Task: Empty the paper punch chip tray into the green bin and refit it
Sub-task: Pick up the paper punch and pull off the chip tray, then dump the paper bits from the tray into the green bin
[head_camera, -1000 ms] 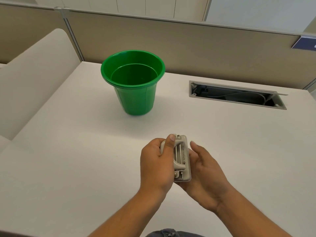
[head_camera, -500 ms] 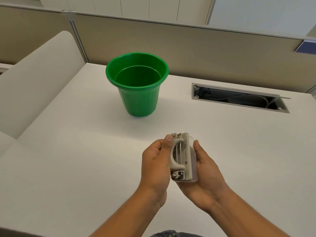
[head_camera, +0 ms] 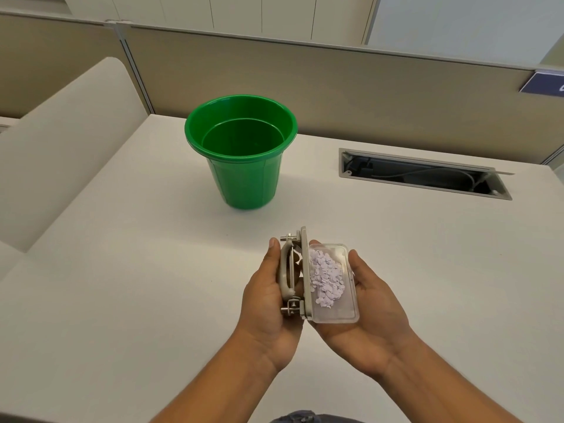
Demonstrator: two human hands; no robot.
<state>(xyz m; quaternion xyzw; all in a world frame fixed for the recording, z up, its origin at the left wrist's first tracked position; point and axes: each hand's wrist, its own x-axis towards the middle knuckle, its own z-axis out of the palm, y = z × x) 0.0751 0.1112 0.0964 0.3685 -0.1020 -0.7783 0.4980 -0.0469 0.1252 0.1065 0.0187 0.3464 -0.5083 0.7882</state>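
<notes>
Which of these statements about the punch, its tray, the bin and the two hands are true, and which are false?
1. The chip tray holds paper chips. True.
2. The green bin lies tipped on its side. False: it stands upright on the desk.
3. The left hand holds the paper punch. True.
4. The right hand holds the tray over the bin. False: the tray is well short of it, nearer the person.
5. The tray is opaque black. False: it is clear plastic.

I see a white table under my hands, a beige partition beyond them, and an open cable tray to their upper right.
</notes>
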